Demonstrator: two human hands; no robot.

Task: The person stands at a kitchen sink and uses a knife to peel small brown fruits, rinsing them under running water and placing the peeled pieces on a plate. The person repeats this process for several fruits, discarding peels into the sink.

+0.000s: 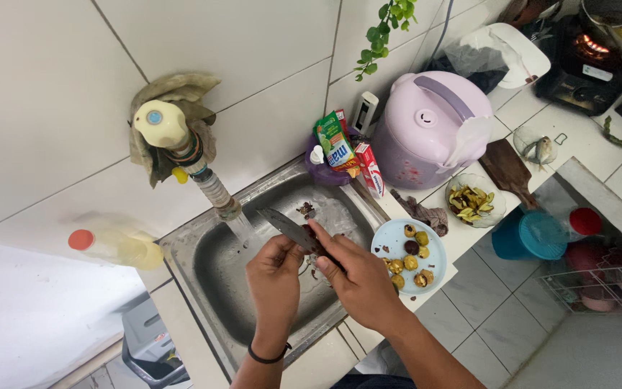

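Note:
Over a steel sink [203,263], my right hand [360,279] grips the handle end of a dark-bladed knife [287,227], with its fingers stretched along the blade. My left hand [275,279], a black band on its wrist, pinches the blade from below near its middle. The blade's tip points toward a tap [217,194] with a cream-coloured knob and a rag tied behind it. Water runs from the spout just beside the blade. Dark scraps lie in the sink basin.
A light blue plate [435,253] of halved yellow-brown fruits sits right of the sink. Beyond it are a glass bowl of yellow peels [471,200], a wooden board [509,171], a pink rice cooker [433,126] and a lit stove [586,61]. A red-capped bottle [113,246] lies left.

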